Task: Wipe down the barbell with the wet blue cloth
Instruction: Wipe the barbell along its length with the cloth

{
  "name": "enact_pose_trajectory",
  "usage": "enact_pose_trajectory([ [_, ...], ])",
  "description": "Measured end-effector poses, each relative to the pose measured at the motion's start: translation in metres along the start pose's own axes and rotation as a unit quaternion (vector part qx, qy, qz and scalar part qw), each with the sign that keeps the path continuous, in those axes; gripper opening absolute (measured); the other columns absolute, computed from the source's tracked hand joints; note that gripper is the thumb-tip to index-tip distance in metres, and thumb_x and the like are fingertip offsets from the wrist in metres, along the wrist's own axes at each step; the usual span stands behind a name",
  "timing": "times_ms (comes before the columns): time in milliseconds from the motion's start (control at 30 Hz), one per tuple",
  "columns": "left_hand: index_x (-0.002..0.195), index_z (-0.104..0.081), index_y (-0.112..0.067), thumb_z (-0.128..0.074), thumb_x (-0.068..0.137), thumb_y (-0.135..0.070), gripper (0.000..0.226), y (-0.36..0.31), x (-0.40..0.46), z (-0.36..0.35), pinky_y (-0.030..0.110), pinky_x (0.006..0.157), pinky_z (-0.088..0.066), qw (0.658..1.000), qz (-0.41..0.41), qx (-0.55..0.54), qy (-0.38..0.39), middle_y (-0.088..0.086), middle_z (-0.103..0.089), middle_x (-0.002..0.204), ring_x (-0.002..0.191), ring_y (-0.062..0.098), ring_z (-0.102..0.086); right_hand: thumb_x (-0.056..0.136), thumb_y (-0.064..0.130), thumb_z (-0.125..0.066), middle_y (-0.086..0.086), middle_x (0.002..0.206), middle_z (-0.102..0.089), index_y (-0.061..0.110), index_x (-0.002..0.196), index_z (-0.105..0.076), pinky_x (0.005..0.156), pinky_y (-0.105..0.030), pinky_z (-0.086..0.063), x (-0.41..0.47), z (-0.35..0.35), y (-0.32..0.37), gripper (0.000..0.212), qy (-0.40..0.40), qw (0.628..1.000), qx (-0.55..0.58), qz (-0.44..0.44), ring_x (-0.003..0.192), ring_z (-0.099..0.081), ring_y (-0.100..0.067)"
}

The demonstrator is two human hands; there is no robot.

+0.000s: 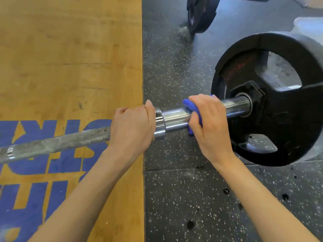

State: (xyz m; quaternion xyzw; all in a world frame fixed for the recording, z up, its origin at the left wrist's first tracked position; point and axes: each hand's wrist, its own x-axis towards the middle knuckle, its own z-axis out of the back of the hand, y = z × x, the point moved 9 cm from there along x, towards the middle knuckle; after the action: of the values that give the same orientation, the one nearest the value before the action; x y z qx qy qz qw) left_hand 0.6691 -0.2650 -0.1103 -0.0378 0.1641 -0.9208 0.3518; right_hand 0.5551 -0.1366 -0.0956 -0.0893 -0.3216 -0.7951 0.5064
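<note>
Two hands on one long steel barbell (174,117) lying left–right: left hand (132,126) wrapped round the knurled shaft just left of the collar, right hand (208,123) clamping the wet blue cloth (191,107) round the chrome sleeve — nearer the black weight plate (272,102).

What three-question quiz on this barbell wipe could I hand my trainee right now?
1. True or false: the right hand presses the wet blue cloth around the shiny chrome barbell sleeve.
2. Where does the left hand grip? A) the black weight plate B) the grey knurled shaft, beside the collar
3. Fill in: the plate stands on the speckled black ___ floor.

Key: 1 true; 2 B; 3 rubber.
</note>
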Motion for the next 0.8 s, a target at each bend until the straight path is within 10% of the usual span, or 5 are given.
enact_pose_trajectory([
  [133, 0.081, -0.052, -0.020, -0.004, 0.104, -0.034, 0.056, 0.004, -0.006, 0.008, 0.045, 0.116, -0.028, 0.999, 0.010, -0.033, -0.020, -0.007, -0.051, 0.062, 0.057, 0.004, -0.044, 0.101, 0.018, -0.035, 0.006, 0.104, -0.065, 0.015, 0.118, -0.065, 0.091, -0.040, -0.047, 0.002, 0.008, 0.000, 0.035, -0.036, 0.976, 0.165, -0.137, 0.099, -0.059, -0.023],
  [300, 0.132, -0.065, -0.010, -0.017, 0.106, -0.037, 0.060, 0.030, -0.047, 0.025, 0.043, 0.122, -0.018, 0.988, 0.006, -0.089, -0.123, 0.000, -0.072, 0.121, 0.114, 0.018, -0.065, 0.105, 0.015, -0.036, 0.000, 0.099, -0.067, 0.013, 0.121, -0.065, 0.082, -0.013, -0.040, 0.003, 0.007, 0.037, 0.033, 0.000, 0.955, 0.253, -0.153, 0.090, -0.061, -0.007],
  [400, 0.136, -0.061, -0.009, -0.022, 0.107, -0.034, 0.054, 0.049, -0.063, 0.023, 0.044, 0.121, -0.016, 0.988, 0.007, -0.083, -0.128, 0.004, -0.068, 0.129, 0.127, 0.023, -0.059, 0.103, 0.020, -0.034, 0.006, 0.100, -0.062, 0.011, 0.121, -0.065, 0.098, -0.024, -0.040, 0.005, -0.012, 0.067, 0.037, 0.026, 0.965, 0.236, -0.116, 0.098, -0.055, -0.009],
  [500, 0.137, -0.060, -0.010, -0.022, 0.106, -0.034, 0.054, 0.066, -0.068, 0.021, 0.045, 0.120, -0.016, 0.990, 0.024, -0.058, -0.130, 0.006, -0.068, 0.130, 0.132, 0.025, -0.056, 0.103, 0.024, -0.035, 0.002, 0.115, -0.063, 0.010, 0.122, -0.064, 0.121, -0.037, -0.024, 0.009, -0.034, 0.082, 0.037, 0.066, 0.991, 0.105, -0.046, 0.113, -0.051, -0.013],
  [800, 0.124, -0.067, -0.007, -0.029, 0.106, -0.029, 0.047, 0.068, -0.066, 0.019, 0.046, 0.115, -0.022, 0.988, 0.019, 0.005, -0.156, 0.005, -0.073, 0.111, 0.113, 0.028, -0.066, 0.104, 0.032, -0.036, -0.001, 0.116, -0.067, 0.013, 0.117, -0.067, 0.103, -0.029, -0.035, 0.025, -0.050, 0.086, 0.039, 0.149, 0.988, -0.014, -0.036, 0.110, -0.056, -0.021],
])
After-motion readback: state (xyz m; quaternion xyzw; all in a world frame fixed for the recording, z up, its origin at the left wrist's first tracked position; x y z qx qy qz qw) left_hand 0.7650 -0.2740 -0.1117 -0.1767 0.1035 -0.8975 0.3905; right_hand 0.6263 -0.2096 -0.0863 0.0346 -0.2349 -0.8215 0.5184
